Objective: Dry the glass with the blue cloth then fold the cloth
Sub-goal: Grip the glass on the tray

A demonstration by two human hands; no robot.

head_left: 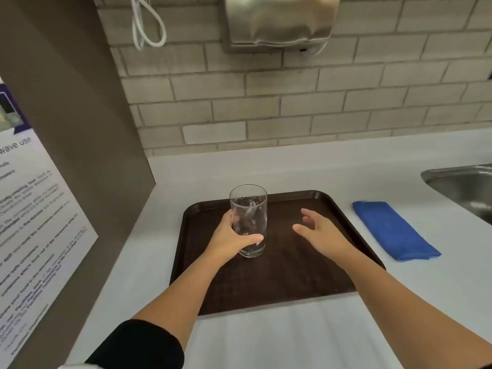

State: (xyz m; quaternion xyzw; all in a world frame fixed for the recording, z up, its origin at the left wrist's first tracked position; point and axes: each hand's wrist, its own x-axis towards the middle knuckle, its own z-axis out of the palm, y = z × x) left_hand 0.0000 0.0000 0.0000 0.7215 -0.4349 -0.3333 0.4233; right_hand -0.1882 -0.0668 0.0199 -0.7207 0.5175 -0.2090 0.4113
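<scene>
A tall clear glass [249, 206] stands upright on a dark brown tray [292, 278] on the white counter. My left hand [229, 239] is wrapped around the lower half of the glass, thumb across its front. My right hand [320, 230] hovers over the tray to the right of the glass, fingers spread, holding nothing. A folded blue cloth [394, 230] lies flat on the counter to the right of the tray, apart from both hands.
A steel sink [463, 187] is set into the counter at the far right. A brown partition [80, 155] with a printed notice stands on the left. A metal dispenser [279, 22] hangs on the tiled wall behind.
</scene>
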